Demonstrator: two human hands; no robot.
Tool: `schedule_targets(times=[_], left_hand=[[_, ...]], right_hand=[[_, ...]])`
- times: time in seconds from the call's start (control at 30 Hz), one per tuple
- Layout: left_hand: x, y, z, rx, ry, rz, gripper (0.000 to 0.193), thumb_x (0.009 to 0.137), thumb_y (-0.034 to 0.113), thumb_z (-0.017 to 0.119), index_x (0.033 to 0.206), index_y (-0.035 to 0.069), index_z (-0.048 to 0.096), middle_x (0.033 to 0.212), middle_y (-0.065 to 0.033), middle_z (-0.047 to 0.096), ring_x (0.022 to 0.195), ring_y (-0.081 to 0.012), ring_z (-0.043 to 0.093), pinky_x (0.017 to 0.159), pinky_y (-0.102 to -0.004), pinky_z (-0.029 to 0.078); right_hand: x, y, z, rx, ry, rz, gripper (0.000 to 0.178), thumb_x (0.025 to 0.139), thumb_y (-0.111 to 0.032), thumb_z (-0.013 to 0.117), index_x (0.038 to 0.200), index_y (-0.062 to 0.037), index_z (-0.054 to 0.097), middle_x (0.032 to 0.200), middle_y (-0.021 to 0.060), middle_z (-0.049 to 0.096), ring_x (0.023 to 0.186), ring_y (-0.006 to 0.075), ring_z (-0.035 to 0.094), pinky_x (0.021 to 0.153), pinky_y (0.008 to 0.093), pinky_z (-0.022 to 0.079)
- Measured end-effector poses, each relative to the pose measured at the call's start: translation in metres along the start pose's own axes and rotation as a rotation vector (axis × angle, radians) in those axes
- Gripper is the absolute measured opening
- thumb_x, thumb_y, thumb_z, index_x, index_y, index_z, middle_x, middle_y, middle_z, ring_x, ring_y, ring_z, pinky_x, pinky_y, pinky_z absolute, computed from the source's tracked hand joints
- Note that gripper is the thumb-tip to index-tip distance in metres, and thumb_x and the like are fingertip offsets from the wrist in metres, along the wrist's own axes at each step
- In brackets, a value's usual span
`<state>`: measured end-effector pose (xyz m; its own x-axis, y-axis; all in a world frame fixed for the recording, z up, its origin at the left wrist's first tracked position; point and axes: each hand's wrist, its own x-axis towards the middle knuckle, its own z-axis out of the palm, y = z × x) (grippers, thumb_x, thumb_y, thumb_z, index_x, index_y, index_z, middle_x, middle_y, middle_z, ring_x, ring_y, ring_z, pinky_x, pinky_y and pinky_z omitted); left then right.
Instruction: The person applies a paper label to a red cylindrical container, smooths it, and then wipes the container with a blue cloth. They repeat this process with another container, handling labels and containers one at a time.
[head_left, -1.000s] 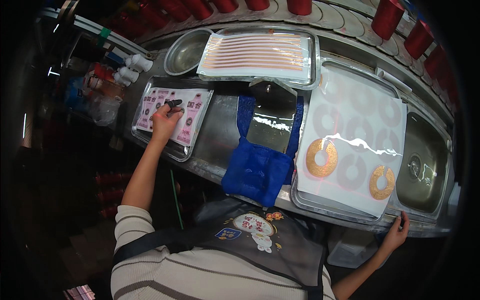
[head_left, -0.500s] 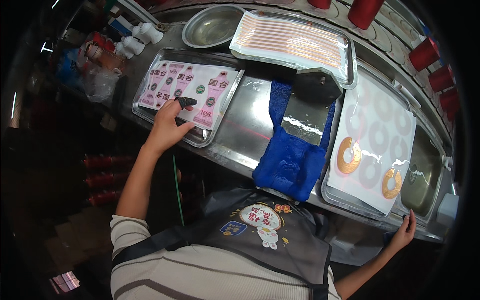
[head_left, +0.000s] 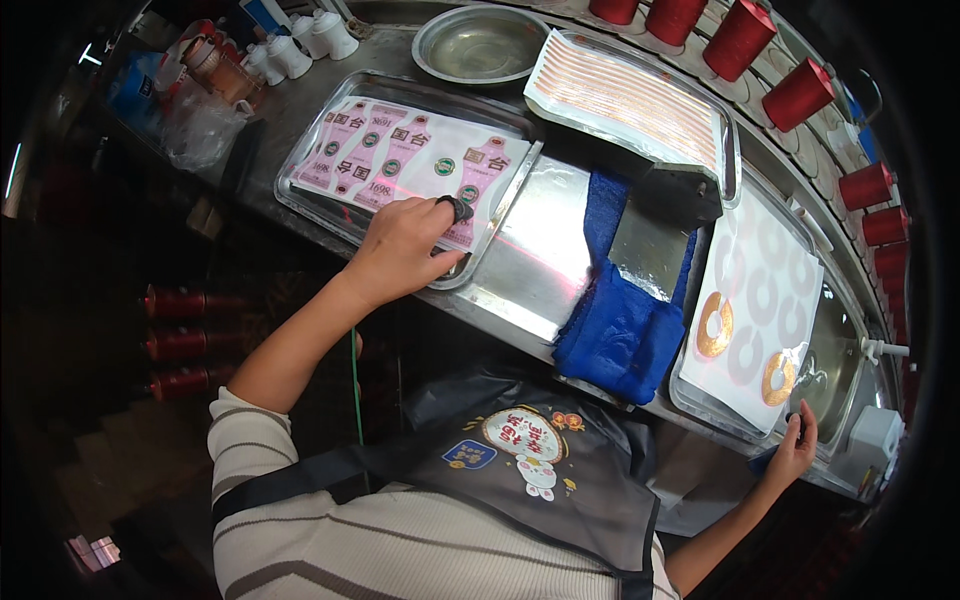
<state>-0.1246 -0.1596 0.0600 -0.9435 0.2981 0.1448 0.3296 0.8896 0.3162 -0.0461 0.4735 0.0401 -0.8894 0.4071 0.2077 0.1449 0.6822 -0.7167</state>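
Observation:
My left hand (head_left: 405, 245) reaches over a sheet of pink printed labels (head_left: 418, 165) lying in a metal tray (head_left: 300, 190). A black finger cot (head_left: 458, 207) covers one finger. Those fingers bend down onto the sheet's lower right label, thumb apart, with nothing visibly lifted. On the right, my right hand (head_left: 797, 450) is beside the near corner of another tray, fingers curled. A dark blue piece (head_left: 763, 460) sticks out beside it, mostly hidden. That tray bears a white sheet (head_left: 745, 310) with pale rings and two gold rings (head_left: 714, 325).
Between the trays, a blue cloth (head_left: 625, 335) drapes around a metal block (head_left: 650, 245). Behind stand a metal bowl (head_left: 480, 48) and a tray of gold-striped sheet (head_left: 630, 95). Red cylinders (head_left: 740, 40) line the far side; a sink (head_left: 830, 350) is at right, white bottles (head_left: 290, 55) at left.
My left hand has moved right along the label sheet, and its fingers now bend down at the lower right label. My right hand has shifted slightly upward. The view has turned somewhat.

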Motion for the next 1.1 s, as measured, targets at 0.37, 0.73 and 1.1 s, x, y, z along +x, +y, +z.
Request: schedule_targets(times=[0.37,0.73,1.1], left_hand=[[0.006,-0.005,-0.002,-0.214,0.237,-0.171,0.013,0.081,0.006,0.068,0.080,-0.001,0.057,0.073,-0.0160,0.065,0.067,-0.0309,0.067,0.061,-0.0378,0.052],[0.021,-0.040,-0.025,-0.762,0.158,-0.492,0.018,0.084,0.004,0.071,0.102,0.001,0.070,0.083,0.0025,0.067,0.072,-0.0036,0.058,0.065,-0.0208,0.048],[0.041,-0.078,-0.079,-0.731,0.252,-0.363,0.013,0.084,0.004,0.074,0.096,0.002,0.070,0.082,0.0018,0.067,0.073,-0.0030,0.059,0.067,-0.0193,0.048]], right_hand=[[0.001,-0.034,0.009,0.004,-0.055,-0.010,0.029,0.098,-0.006,0.056,0.125,0.0039,0.062,0.117,0.0079,0.066,0.100,0.0126,0.060,0.088,0.0258,0.047],[0.005,-0.058,0.033,0.083,-0.121,0.002,0.027,0.098,-0.005,0.057,0.123,0.0028,0.064,0.115,0.0073,0.066,0.100,0.0110,0.060,0.086,0.0241,0.047],[0.006,-0.102,0.061,0.135,-0.152,-0.083,0.024,0.096,-0.004,0.059,0.119,0.0016,0.067,0.108,0.0055,0.066,0.091,0.0087,0.059,0.079,0.0208,0.046]])
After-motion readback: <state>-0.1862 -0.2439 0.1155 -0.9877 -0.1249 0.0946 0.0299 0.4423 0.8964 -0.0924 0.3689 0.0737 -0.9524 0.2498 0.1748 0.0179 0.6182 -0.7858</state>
